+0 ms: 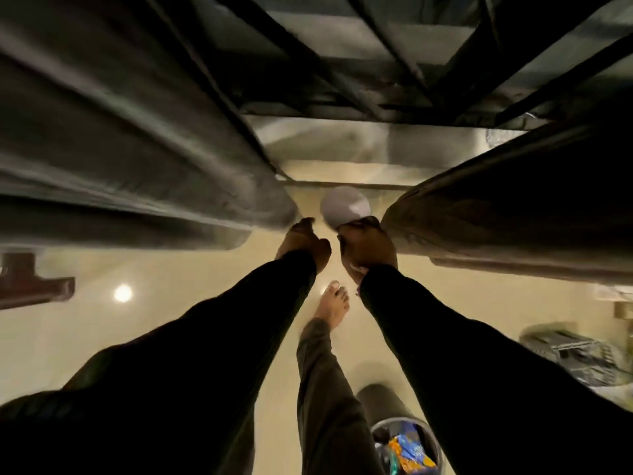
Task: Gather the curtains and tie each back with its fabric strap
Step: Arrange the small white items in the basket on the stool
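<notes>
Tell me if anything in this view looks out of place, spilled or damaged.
Nothing stands out as spilled or damaged. The left curtain and right curtain hang apart, with the left hand and right hand at their inner edges. The bin of wrappers stands upright on the floor. The picture is blurred, so fine detail is uncertain.

Grey curtains [137,149], black sleeves [205,337], cream floor [85,337].
</notes>
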